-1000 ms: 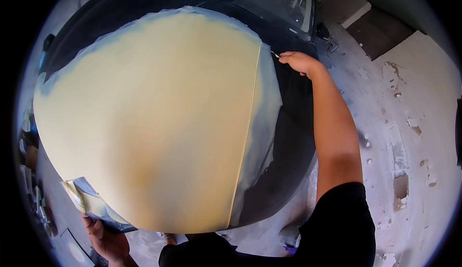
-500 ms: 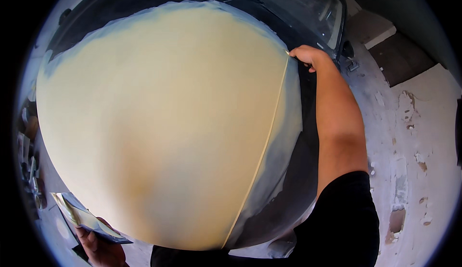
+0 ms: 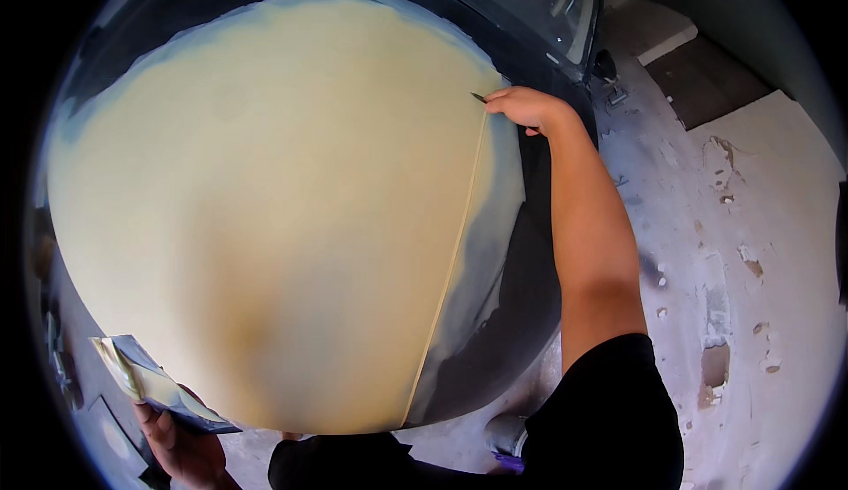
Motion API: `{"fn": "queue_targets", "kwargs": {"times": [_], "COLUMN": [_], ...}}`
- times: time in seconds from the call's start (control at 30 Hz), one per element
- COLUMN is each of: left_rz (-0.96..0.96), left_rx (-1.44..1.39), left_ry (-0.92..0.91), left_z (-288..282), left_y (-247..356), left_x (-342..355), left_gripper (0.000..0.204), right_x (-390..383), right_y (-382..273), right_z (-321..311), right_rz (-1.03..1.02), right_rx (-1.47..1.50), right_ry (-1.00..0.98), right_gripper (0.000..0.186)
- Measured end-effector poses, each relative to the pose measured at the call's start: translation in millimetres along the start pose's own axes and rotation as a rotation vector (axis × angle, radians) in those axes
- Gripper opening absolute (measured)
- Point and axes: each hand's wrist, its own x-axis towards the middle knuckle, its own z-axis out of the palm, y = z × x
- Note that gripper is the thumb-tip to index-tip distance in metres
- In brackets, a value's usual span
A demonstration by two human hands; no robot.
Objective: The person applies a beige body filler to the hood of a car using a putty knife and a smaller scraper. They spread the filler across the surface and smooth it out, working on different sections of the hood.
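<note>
Fingers of the right hand (image 3: 521, 106) pinch the far end of a thin strip of masking tape (image 3: 455, 251), which runs from them back toward the person's body along the edge of the cream-primed car hood (image 3: 265, 198). Fingers of the left hand (image 3: 181, 441) clench a smeared filler board (image 3: 146, 379), clear of the hood. Step in hand, apparently: lifting the strip; next calls for a steady, low pull.
</note>
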Motion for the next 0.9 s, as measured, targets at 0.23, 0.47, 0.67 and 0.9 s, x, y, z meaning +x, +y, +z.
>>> {"fn": "queue_targets", "kwargs": {"times": [0.23, 0.47, 0.67, 0.9], "left_rz": [-0.032, -0.054, -0.110, -0.159], "left_rx": [-0.035, -0.043, -0.066, -0.079], "left_ry": [0.004, -0.023, -0.055, -0.132], "left_z": [-4.5, -24.6, -31.6, -37.3], "left_y": [8.9, 16.7, 22.7, 25.0], "left_x": [-2.0, -0.7, -0.6, 1.9], "left_gripper": [0.048, 0.050, 0.050, 0.051], "right_x": [-45.1, -93.8, -133.1, -184.3], "right_y": [7.9, 3.8, 3.0, -12.2], "right_z": [36.2, 73.5, 107.7, 144.5], "right_rz": [-0.171, -0.195, -0.181, -0.088], "right_rx": [0.048, -0.046, -0.008, -0.029], "right_ry": [-0.029, 0.046, 0.107, 0.114], "right_gripper": [0.043, 0.048, 0.047, 0.050]}}
